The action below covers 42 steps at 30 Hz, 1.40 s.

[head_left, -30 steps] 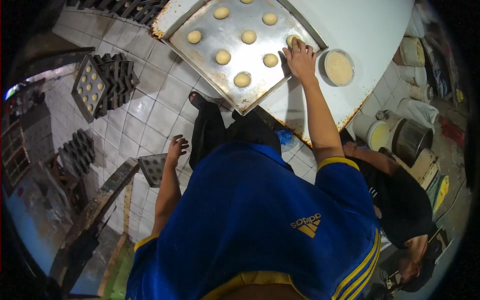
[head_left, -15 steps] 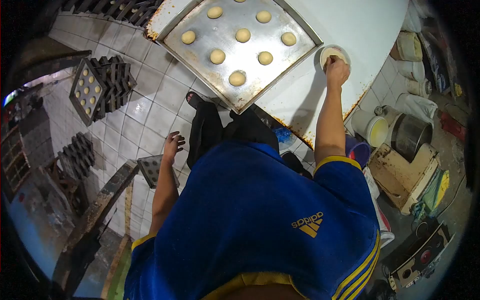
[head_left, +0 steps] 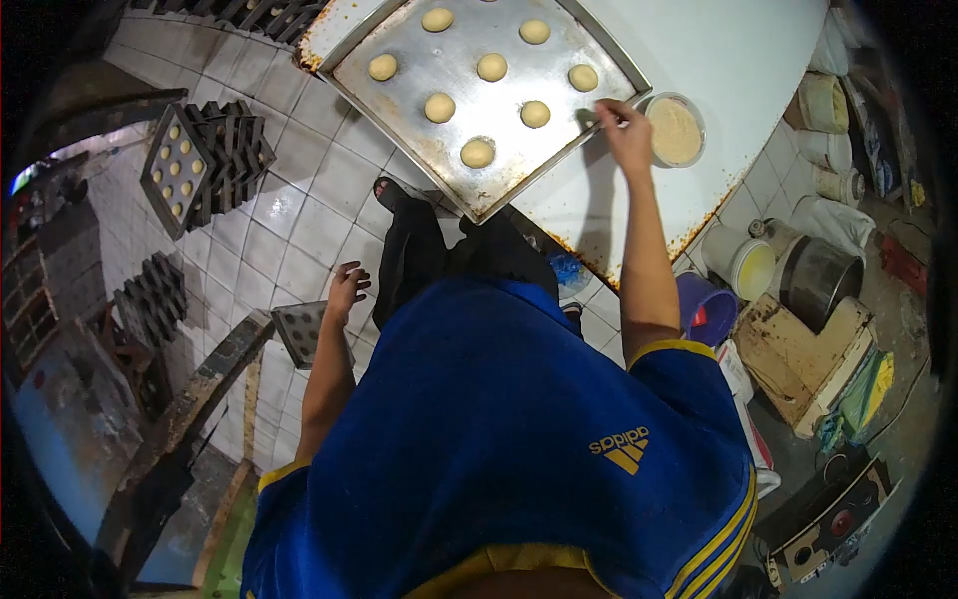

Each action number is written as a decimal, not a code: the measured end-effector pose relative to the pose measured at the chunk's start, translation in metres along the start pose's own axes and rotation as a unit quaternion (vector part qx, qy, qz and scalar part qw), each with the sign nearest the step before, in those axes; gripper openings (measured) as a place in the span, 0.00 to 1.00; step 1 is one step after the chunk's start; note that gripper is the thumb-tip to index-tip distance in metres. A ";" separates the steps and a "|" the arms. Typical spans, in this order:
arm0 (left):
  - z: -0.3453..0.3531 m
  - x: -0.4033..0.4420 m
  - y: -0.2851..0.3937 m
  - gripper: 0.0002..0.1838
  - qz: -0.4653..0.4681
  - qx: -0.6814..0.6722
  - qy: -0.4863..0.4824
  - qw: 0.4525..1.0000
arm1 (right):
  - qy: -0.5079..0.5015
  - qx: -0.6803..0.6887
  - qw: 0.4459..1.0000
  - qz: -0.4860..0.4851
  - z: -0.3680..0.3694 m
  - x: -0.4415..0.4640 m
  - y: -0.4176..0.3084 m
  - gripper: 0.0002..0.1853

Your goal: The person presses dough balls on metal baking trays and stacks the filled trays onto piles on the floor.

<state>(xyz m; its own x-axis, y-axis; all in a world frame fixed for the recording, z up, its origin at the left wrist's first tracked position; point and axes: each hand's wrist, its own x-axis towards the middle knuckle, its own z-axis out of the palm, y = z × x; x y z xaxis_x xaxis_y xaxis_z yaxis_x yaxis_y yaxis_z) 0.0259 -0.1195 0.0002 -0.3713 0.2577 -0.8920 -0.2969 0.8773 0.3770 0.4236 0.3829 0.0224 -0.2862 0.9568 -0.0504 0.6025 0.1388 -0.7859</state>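
Note:
My right hand (head_left: pixel 627 138) hangs over the right edge of a metal baking tray (head_left: pixel 389 135), its fingertips pinched together; whatever is between them is too small to make out. Several round dough balls (head_left: pixel 491 67) sit spaced apart on the tray. Just right of that hand, a round clear bowl (head_left: pixel 677 130) of pale beige, grainy material stands on the white table. Away from the table, my left hand (head_left: pixel 347 288) hangs at my side over the floor, fingers loosely apart, holding nothing.
The white table (head_left: pixel 738 60) has rusty edges. Crisscross stacks of trays (head_left: pixel 228 160), the top one bearing dough balls, stand on the tiled floor at left. Buckets (head_left: pixel 736 258), a metal pot (head_left: pixel 820 275) and a purple basin (head_left: pixel 707 307) crowd the right side.
My right hand has come out of the bowl and moved left to the tray's edge, uncovering the bowl's contents. My left hand stays hanging in about the same place.

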 end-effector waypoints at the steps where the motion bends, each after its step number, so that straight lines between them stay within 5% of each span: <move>1: 0.001 -0.002 0.004 0.24 0.001 0.007 0.002 1.000 | -0.011 -0.007 1.000 -0.005 0.013 -0.006 -0.018 0.16; 7: 0.000 0.000 0.015 0.25 0.032 0.008 -0.009 0.999 | -0.011 -0.156 0.967 -0.199 0.069 -0.010 -0.052 0.10; 13: -0.001 0.004 0.004 0.25 0.022 0.006 -0.006 1.000 | -0.046 -0.328 0.921 -0.206 0.075 -0.030 -0.062 0.14; 18: 0.002 0.004 -0.007 0.24 0.015 -0.001 -0.020 1.000 | -0.050 -0.339 0.913 -0.220 0.073 -0.054 -0.059 0.23; 20: 0.007 0.004 -0.005 0.23 0.013 -0.004 -0.028 1.000 | -0.056 -0.267 0.945 -0.181 0.054 -0.045 -0.054 0.23; 23: 0.003 0.012 -0.011 0.25 0.027 0.003 -0.022 0.999 | 0.181 -0.160 0.962 -0.127 0.005 -0.010 -0.008 0.21; 25: 0.001 0.009 -0.012 0.25 0.033 0.000 -0.025 0.999 | 0.249 -0.237 0.939 -0.009 -0.033 0.010 0.030 0.17; 28: -0.002 0.009 -0.012 0.24 0.037 0.008 -0.026 0.999 | 0.162 -0.410 0.894 0.075 -0.063 0.021 0.060 0.15; 35: -0.006 0.006 -0.014 0.23 0.032 0.011 -0.012 0.999 | 0.131 -0.451 0.882 0.019 -0.065 0.030 0.079 0.12; 38: -0.008 0.005 -0.017 0.23 0.033 0.001 -0.011 0.999 | 0.133 -0.424 0.895 0.053 -0.068 0.029 0.075 0.12; 40: -0.008 0.007 -0.023 0.23 0.030 -0.008 -0.008 0.999 | 0.170 -0.251 0.933 0.194 -0.071 0.024 0.051 0.13; 42: -0.011 0.004 -0.026 0.24 0.026 -0.019 0.001 0.999 | 0.158 -0.185 0.954 0.174 -0.069 0.022 0.067 0.17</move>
<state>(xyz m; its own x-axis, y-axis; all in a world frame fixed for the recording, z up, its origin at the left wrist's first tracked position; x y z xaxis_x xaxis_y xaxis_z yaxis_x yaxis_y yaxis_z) 0.0224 -0.1461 -0.0105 -0.3879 0.3012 -0.8711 -0.3109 0.8470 0.4313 0.5090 0.4308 0.0108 0.1821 0.9827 -0.0339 0.8587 -0.1757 -0.4814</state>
